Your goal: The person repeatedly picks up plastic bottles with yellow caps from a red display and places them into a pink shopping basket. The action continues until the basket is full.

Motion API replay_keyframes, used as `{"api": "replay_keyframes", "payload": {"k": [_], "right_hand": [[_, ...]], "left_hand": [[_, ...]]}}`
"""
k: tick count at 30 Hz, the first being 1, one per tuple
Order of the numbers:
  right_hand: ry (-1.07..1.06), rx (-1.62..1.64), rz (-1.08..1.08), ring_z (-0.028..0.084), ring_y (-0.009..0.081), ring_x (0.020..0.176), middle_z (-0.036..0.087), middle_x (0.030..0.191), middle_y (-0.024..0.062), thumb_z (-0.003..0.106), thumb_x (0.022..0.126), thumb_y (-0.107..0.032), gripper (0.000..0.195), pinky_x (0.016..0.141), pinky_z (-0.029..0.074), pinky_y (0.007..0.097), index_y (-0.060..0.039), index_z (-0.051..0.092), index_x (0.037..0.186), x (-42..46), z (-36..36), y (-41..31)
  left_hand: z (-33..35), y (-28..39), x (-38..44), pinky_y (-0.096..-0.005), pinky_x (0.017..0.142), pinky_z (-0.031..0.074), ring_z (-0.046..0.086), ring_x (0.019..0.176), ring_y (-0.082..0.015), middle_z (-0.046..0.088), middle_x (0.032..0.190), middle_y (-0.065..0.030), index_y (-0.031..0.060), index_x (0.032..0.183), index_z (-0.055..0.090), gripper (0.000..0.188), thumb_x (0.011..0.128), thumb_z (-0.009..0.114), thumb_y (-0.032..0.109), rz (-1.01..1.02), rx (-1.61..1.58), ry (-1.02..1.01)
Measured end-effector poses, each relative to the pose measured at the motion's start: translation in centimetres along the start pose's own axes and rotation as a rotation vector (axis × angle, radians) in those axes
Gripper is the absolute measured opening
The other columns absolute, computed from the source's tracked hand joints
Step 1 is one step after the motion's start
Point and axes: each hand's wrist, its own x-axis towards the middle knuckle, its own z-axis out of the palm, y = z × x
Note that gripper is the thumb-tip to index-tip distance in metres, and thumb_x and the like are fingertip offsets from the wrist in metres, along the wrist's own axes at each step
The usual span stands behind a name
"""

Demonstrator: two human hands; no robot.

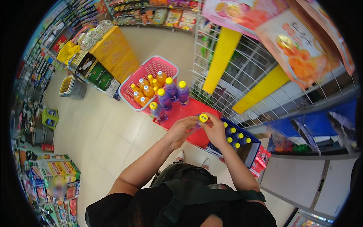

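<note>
Both hands are around one purple drink bottle (203, 118) with a yellow cap, above a red tabletop (187, 111). My left hand (180, 129) grips it from the left, and my right hand (214, 129) has its fingers on the cap end and right side. Its lower part is hidden by my fingers. Several matching purple bottles (171, 90) stand upright at the far left part of the red top. To the right, an open blue carton (253, 156) contains more yellow-capped bottles (232, 139), with bare carton space at its near end.
A pink basket (126, 98) of orange drink bottles (148, 90) adjoins the red top. A white wire rack (227, 61) with hanging snack bags (297, 51) rises on the right. Stacked yellow cartons (112, 51), a grey basket (78, 89) and a green stool (50, 117) stand left.
</note>
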Motion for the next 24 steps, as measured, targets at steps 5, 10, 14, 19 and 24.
{"api": "replay_keyframes", "payload": {"k": [5, 10, 14, 19, 24], "right_hand": [[0.095, 0.001, 0.033, 0.062, 0.0194, 0.086, 0.062, 0.094, 0.0121, 0.069, 0.072, -0.002, 0.034, 0.076, 0.049, 0.0284, 0.0005, 0.057, 0.103, -3.1, -6.7, -1.2], [0.221, -0.052, 0.085, 0.061, 0.0173, 0.084, 0.061, 0.094, 0.0098, 0.069, 0.071, -0.002, 0.033, 0.075, 0.049, 0.0283, -0.0006, 0.057, 0.102, -7.0, -12.4, -1.8], [0.289, -0.158, 0.124, 0.061, 0.0197, 0.081, 0.061, 0.092, 0.0099, 0.069, 0.071, -0.003, 0.032, 0.071, 0.049, 0.0285, -0.0014, 0.058, 0.101, -10.0, -16.1, -1.8], [0.363, -0.231, 0.161, 0.060, 0.0240, 0.074, 0.060, 0.093, 0.0116, 0.069, 0.070, -0.006, 0.031, 0.064, 0.047, 0.0311, -0.0016, 0.058, 0.098, -13.6, -19.0, 0.8], [0.352, -0.295, 0.287, 0.059, 0.0251, 0.072, 0.060, 0.093, 0.0122, 0.069, 0.070, -0.006, 0.032, 0.063, 0.046, 0.0315, -0.0019, 0.058, 0.099, -15.8, -20.1, 3.0]], "left_hand": [[6.4, -0.7, 0.0, -0.0290, 0.093, 0.038, 0.047, 0.106, -0.0123, 0.053, 0.111, -0.0034, 0.0053, 0.115, 0.053, 0.029, 0.088, 0.050, 0.015, -0.091, 0.072, -0.159], [11.1, -3.7, 1.7, -0.0290, 0.093, 0.038, 0.048, 0.104, -0.0129, 0.053, 0.110, -0.0037, 0.0047, 0.114, 0.052, 0.029, 0.088, 0.050, 0.015, -0.179, 0.105, -0.234], [14.5, -6.3, 2.9, -0.0294, 0.095, 0.038, 0.049, 0.104, -0.0133, 0.054, 0.110, -0.0039, 0.0040, 0.114, 0.051, 0.029, 0.088, 0.050, 0.016, -0.259, 0.149, -0.294], [17.1, -10.1, 4.5, -0.0296, 0.094, 0.039, 0.051, 0.106, -0.0142, 0.054, 0.113, -0.0047, 0.0042, 0.113, 0.052, 0.028, 0.088, 0.050, 0.016, -0.363, 0.207, -0.342], [18.0, -13.5, 6.0, -0.0296, 0.092, 0.040, 0.051, 0.104, -0.0159, 0.054, 0.110, -0.0040, 0.0057, 0.109, 0.055, 0.024, 0.087, 0.054, 0.016, -0.442, 0.205, -0.322]]}}
